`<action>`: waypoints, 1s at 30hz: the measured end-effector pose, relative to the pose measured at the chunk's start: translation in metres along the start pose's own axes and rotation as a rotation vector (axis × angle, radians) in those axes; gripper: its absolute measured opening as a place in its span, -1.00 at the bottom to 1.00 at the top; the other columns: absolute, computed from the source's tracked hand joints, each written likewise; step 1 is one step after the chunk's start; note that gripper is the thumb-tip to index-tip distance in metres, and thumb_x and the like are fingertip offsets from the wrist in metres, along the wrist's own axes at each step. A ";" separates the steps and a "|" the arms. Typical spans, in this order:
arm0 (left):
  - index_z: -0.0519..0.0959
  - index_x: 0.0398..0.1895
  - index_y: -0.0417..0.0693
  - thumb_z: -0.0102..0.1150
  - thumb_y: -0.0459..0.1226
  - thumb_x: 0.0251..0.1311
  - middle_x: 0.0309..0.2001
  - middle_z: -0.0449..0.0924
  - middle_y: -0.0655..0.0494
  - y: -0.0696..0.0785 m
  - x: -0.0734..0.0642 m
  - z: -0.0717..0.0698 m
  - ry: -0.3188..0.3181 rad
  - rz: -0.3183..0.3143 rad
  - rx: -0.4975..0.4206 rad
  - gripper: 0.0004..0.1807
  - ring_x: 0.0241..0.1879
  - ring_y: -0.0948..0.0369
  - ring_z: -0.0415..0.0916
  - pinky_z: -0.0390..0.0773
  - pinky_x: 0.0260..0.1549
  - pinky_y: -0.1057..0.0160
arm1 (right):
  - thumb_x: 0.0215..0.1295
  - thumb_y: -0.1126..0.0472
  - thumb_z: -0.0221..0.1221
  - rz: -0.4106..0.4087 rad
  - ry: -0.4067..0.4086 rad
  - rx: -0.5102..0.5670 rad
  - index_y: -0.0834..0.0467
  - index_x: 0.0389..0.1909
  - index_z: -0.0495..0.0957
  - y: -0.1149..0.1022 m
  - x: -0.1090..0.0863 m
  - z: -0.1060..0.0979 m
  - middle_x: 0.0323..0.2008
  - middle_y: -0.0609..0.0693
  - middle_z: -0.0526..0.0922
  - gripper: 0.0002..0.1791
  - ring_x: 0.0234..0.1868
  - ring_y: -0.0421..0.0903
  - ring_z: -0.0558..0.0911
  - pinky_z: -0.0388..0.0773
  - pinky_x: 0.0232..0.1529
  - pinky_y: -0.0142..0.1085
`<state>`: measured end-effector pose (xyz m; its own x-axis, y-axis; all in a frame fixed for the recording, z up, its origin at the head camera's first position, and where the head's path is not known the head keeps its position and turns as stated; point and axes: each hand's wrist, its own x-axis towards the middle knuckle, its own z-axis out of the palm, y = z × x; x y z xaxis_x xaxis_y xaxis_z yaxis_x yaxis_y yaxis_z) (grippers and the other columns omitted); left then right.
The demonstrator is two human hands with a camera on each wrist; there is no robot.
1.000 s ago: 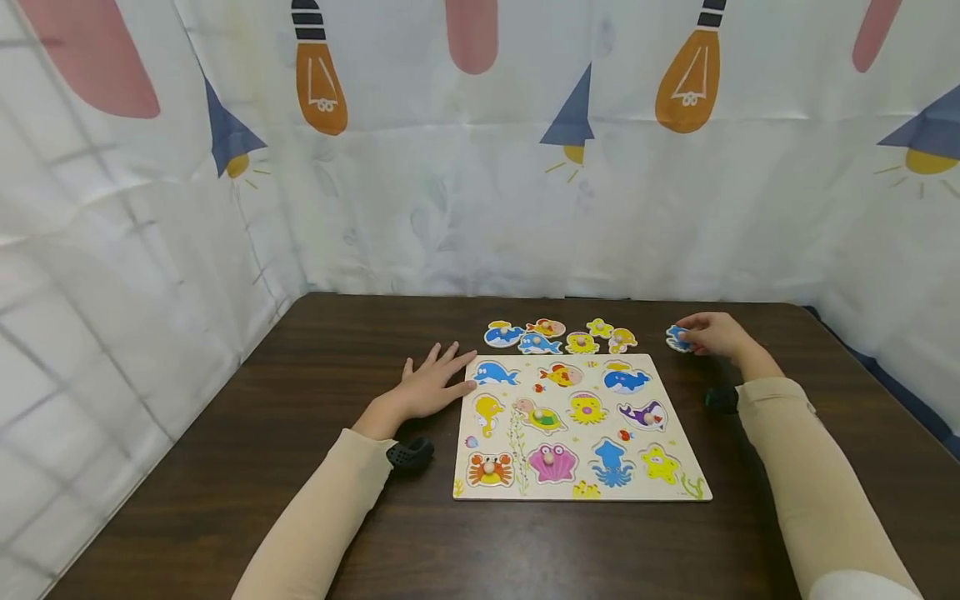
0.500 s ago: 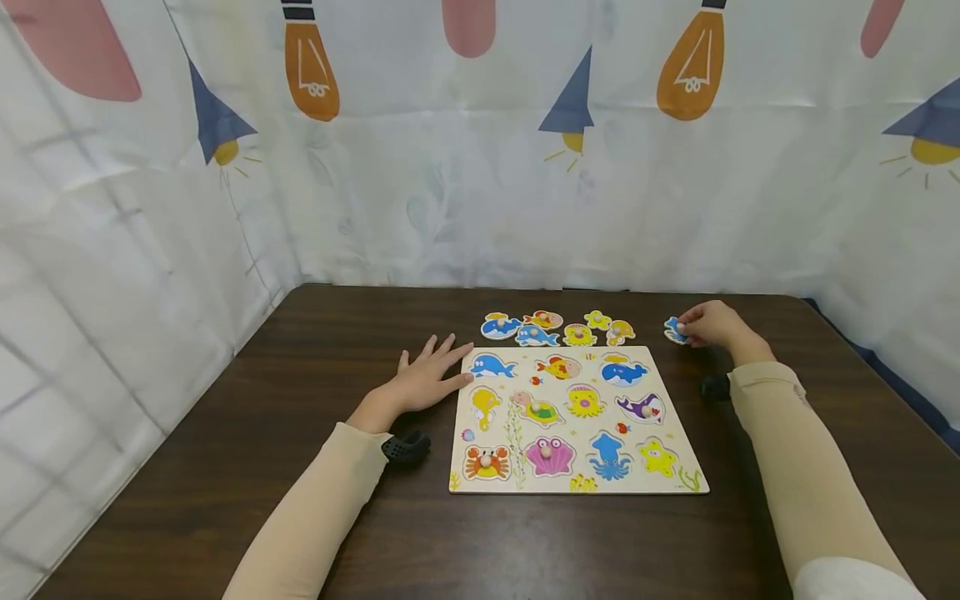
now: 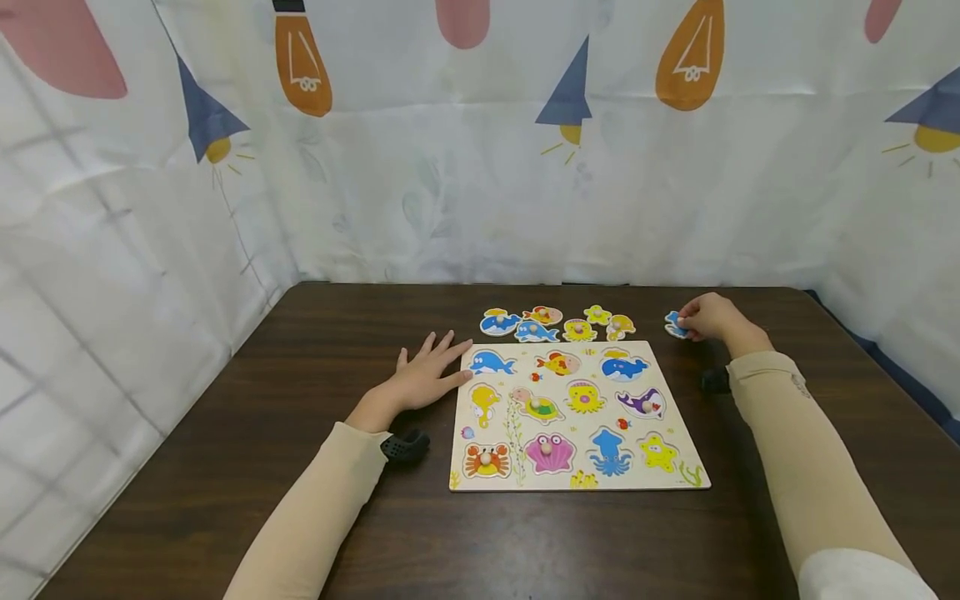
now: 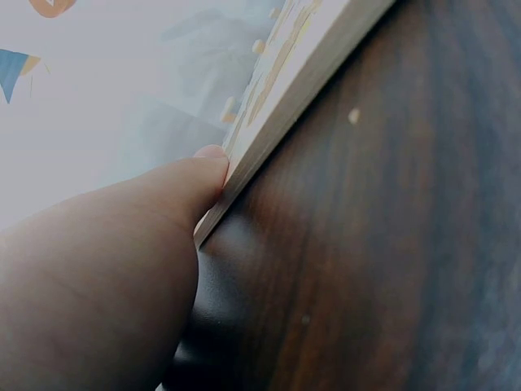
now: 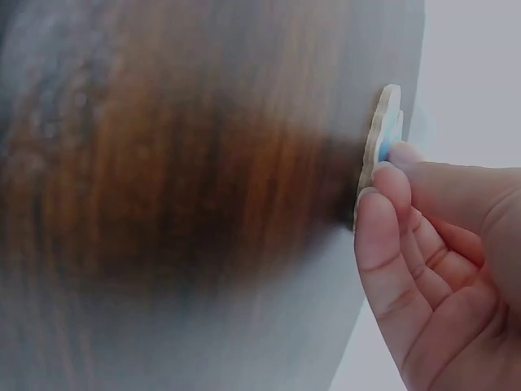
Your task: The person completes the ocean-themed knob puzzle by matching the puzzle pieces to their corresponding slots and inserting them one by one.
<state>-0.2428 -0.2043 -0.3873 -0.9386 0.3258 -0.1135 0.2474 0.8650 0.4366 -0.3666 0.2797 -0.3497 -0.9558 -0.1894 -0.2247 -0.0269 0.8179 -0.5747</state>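
A pale wooden puzzle board point(image 3: 600, 425) with sea animal pictures lies on the table. My left hand point(image 3: 420, 379) is spread flat at its upper left corner; in the left wrist view the thumb point(image 4: 207, 167) touches the board's edge point(image 4: 269, 134). Off the board's far right corner, my right hand point(image 3: 716, 319) pinches a blue puzzle piece point(image 3: 675, 325) with a white, wavy rim. Thumb and fingertips hold this piece point(image 5: 381, 134) in the right wrist view, and its picture is mostly hidden. I cannot tell whether it touches the table.
Behind the board lie several loose knobbed pieces, among them a blue whale point(image 3: 498, 322), a starfish point(image 3: 597, 315) and a seahorse point(image 3: 619, 327). A crab point(image 3: 487, 460) and a pink shell point(image 3: 550, 454) with knobs sit in the board. A patterned curtain point(image 3: 450, 200) hangs behind the brown table point(image 3: 360, 333).
The head view tilts slightly, so the table and board sit a little higher in it. Both hands hold nearly the same places, the right still pinching the blue puzzle piece.
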 end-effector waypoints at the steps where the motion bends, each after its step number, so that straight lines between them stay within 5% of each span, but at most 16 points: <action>1: 0.04 0.68 0.23 -0.07 0.20 0.51 0.66 -0.23 -0.06 0.000 0.001 0.000 -0.001 0.003 0.000 -0.22 0.61 -0.15 -0.41 -0.44 0.35 -0.47 | 0.50 0.40 0.10 -0.001 -0.004 -0.013 0.62 -0.04 0.47 0.000 -0.001 -0.001 -0.41 0.18 0.60 -0.73 -0.47 -0.15 0.59 0.64 -0.39 -0.34; 13: 0.04 0.68 0.22 -0.07 0.19 0.52 0.66 -0.23 -0.05 0.002 0.003 0.000 -0.008 0.000 -0.005 -0.23 0.61 -0.15 -0.42 -0.45 0.35 -0.47 | 0.52 0.34 0.11 -0.109 -0.021 -0.156 0.54 -0.08 0.50 -0.012 -0.020 -0.008 -0.42 0.13 0.60 -0.74 -0.45 -0.07 0.59 0.64 -0.33 -0.17; 30: 0.01 0.68 0.24 -0.10 0.21 0.51 0.66 -0.26 -0.03 0.000 0.001 -0.002 -0.016 -0.012 0.011 -0.22 0.61 -0.14 -0.44 -0.44 0.36 -0.46 | 0.53 0.27 0.17 -0.258 0.021 -0.162 0.44 -0.01 0.51 -0.052 -0.056 0.000 -0.33 0.11 0.59 -0.74 -0.37 0.02 0.55 0.55 -0.35 -0.16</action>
<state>-0.2438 -0.2044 -0.3855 -0.9377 0.3210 -0.1333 0.2385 0.8733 0.4249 -0.3115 0.2482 -0.3072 -0.9173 -0.3920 -0.0703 -0.3142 0.8207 -0.4772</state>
